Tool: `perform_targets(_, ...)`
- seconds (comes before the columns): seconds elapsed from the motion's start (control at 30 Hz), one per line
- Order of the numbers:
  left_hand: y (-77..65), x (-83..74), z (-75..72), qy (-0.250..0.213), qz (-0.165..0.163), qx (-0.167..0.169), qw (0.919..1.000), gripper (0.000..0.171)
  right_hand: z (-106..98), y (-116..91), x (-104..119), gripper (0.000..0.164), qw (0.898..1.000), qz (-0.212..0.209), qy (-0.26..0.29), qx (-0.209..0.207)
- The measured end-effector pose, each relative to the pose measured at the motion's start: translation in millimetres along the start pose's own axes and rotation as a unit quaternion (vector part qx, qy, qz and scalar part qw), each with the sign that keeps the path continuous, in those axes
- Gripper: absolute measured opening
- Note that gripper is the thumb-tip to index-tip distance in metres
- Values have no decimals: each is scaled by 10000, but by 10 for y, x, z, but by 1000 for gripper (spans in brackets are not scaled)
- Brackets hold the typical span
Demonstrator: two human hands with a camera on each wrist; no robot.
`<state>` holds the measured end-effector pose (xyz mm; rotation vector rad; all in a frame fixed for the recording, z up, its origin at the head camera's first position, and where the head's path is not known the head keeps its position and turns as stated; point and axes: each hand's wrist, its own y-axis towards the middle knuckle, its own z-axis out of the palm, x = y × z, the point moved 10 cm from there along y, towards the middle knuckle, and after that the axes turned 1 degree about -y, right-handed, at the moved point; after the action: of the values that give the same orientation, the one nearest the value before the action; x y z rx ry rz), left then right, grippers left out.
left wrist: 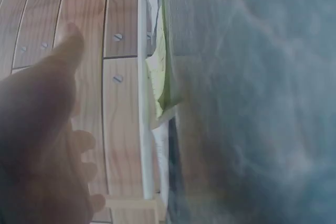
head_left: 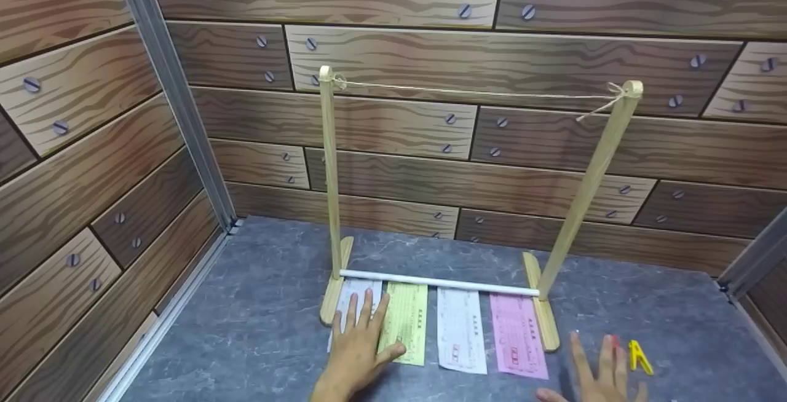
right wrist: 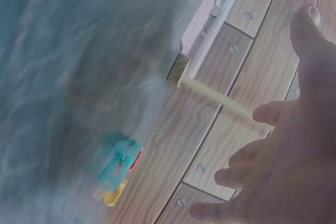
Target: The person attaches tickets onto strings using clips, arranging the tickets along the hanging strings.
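My left hand (head_left: 356, 353), fingers spread straight, is over the leftmost pale blue paper slip (head_left: 364, 288) and beside a yellow-green slip (head_left: 408, 316). To their right lie a whitish slip (head_left: 461, 331) and a pink slip (head_left: 519, 337), all printed. My right hand (head_left: 596, 377) is at the lower right with fingers extended, holding nothing. Close to it lies a yellow clothespin (head_left: 640, 358). A red clip (head_left: 615, 342) is mostly hidden behind the fingers. A teal clothespin (right wrist: 119, 165) shows in the right wrist view.
A wooden frame stands behind the slips, with a left post (head_left: 332, 174), a right post (head_left: 587, 199), a string (head_left: 473, 91) tied between their tops and a white rod (head_left: 439, 283) low down. Wood-patterned walls (head_left: 393, 125) enclose the grey marbled tabletop (head_left: 246, 316).
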<state>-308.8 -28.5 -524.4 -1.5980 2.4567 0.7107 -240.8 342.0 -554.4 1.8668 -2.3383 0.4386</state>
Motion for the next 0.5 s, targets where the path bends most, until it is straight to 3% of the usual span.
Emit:
perform_targets(0.1,-37,70,98,-262,-327,528,9977,89,56,3,-130,127,9997,200,5,164)
perform_targets(0.23,-137,137,217,-465,-738,1220,9887,93,110,16,-261,128,9988,432,-55,211)
perform_targets(0.37,-228,153,302,-610,-977,1784,9772,95,103,-13,-333,126,9987,389,-130,-313)
perform_targets(0.5,-289,115,318,-713,-1043,2191,9675,96,9,-124,-402,115,9907,124,-27,-1355)
